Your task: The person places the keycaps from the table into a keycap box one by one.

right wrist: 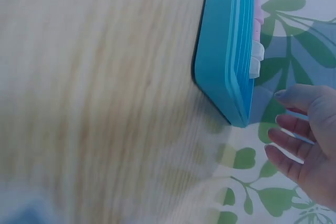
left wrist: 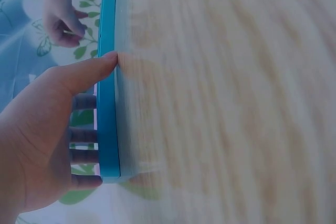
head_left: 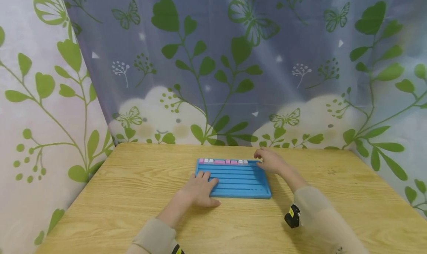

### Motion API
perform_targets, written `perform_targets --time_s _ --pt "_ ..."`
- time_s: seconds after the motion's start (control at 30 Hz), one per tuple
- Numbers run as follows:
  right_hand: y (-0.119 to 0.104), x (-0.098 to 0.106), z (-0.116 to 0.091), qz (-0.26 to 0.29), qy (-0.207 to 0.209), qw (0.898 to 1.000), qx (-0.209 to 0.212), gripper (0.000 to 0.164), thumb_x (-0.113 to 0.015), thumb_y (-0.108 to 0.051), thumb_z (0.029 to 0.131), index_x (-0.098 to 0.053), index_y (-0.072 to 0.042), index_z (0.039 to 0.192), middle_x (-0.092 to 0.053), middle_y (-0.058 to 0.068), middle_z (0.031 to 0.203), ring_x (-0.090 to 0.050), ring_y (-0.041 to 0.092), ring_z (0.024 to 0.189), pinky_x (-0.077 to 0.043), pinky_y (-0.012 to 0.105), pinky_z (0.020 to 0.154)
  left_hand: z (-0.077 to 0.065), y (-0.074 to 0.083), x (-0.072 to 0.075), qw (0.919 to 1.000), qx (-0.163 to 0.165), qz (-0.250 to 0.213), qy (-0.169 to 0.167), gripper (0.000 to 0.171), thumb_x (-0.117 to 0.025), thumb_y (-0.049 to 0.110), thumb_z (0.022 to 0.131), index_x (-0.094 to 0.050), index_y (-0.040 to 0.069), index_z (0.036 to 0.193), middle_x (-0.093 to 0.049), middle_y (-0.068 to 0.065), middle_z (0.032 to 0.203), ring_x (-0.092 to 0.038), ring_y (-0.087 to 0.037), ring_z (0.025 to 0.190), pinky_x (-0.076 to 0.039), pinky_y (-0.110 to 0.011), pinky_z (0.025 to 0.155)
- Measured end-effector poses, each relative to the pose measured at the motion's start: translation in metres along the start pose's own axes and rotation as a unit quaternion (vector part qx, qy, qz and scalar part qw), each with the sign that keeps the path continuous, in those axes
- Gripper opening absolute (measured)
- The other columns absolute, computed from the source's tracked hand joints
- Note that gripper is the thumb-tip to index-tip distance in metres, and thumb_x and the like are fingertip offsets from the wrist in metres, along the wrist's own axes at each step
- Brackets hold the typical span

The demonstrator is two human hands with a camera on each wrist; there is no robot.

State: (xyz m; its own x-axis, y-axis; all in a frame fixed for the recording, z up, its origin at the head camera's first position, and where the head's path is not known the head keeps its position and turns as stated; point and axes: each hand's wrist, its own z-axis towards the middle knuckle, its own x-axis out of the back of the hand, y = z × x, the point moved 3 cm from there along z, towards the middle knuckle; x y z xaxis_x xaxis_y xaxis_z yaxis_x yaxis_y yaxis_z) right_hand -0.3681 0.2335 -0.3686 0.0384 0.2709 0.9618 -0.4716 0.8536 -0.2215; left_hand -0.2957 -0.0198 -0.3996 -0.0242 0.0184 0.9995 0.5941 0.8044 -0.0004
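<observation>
A blue ridged tray, shaped like a keyboard base, lies on the table. Along its far row stand several pink and white keycaps, with a bare stretch at the right end. My left hand rests on the tray's left part with its fingers spread; in the left wrist view its thumb touches the tray's front edge. By the far right corner is my right hand, its fingers loosely bent. In the right wrist view no object shows between the fingers of the right hand, which is beside the row's end.
The wooden table extends around the tray on all sides. A patterned curtain with leaves and butterflies hangs behind the table's far edge and along both sides. A small black device is on the right sleeve.
</observation>
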Motion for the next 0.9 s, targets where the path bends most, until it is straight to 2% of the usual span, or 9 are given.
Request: perform_targets --time_s 0.2,0.4,0.63,0.77,0.9 --pt "0.006 0.007 -0.02 -0.018 0.008 1.0 -0.007 0.023 -0.064 -0.007 0.082 -0.059 0.001 0.103 -0.055 0.013 0.098 -0.055 0.03 0.092 -0.046 0.043 0.077 -0.001 0.0 0.0 1.0 0.001 -0.003 -0.001 0.071 -0.057 0.06 0.081 -0.045 0.017 0.135 -0.042 -0.015 0.13 -0.037 -0.032 0.117 -0.032 -0.051 0.095" --pt "0.013 0.015 -0.047 -0.006 -0.002 1.0 -0.009 0.025 -0.063 -0.007 0.082 -0.058 0.001 0.106 -0.053 0.015 0.099 -0.055 0.031 0.09 -0.046 0.042 0.072 0.001 -0.001 -0.002 1.0 0.001 -0.006 0.002 0.071 -0.057 0.06 0.08 -0.045 0.016 0.135 -0.041 -0.015 0.131 -0.037 -0.033 0.118 -0.032 -0.051 0.095" --pt "0.028 0.021 -0.087 0.011 -0.032 0.999 -0.028 0.023 -0.061 -0.007 0.085 -0.058 0.002 0.105 -0.053 0.013 0.096 -0.054 0.028 0.084 -0.046 0.038 0.068 0.003 -0.002 -0.002 1.0 0.002 -0.004 0.001 0.072 -0.057 0.061 0.08 -0.044 0.016 0.135 -0.04 -0.016 0.132 -0.036 -0.034 0.12 -0.031 -0.052 0.095" --pt "0.035 0.023 -0.109 0.025 -0.056 0.998 -0.02 0.018 -0.06 -0.007 0.085 -0.06 0.002 0.101 -0.055 0.01 0.092 -0.055 0.025 0.08 -0.046 0.036 0.066 0.003 -0.001 -0.001 1.0 0.001 -0.006 0.001 0.072 -0.057 0.061 0.08 -0.045 0.016 0.135 -0.041 -0.016 0.13 -0.037 -0.034 0.118 -0.032 -0.052 0.095" --pt "0.039 0.024 -0.129 0.038 -0.088 0.995 -0.021 0.017 -0.063 -0.008 0.082 -0.062 0.0 0.097 -0.058 0.007 0.091 -0.056 0.025 0.083 -0.047 0.037 0.068 0.002 0.0 -0.001 0.9999 0.002 -0.016 -0.004 0.072 -0.057 0.06 0.081 -0.044 0.015 0.136 -0.04 -0.017 0.133 -0.035 -0.035 0.12 -0.03 -0.053 0.097"
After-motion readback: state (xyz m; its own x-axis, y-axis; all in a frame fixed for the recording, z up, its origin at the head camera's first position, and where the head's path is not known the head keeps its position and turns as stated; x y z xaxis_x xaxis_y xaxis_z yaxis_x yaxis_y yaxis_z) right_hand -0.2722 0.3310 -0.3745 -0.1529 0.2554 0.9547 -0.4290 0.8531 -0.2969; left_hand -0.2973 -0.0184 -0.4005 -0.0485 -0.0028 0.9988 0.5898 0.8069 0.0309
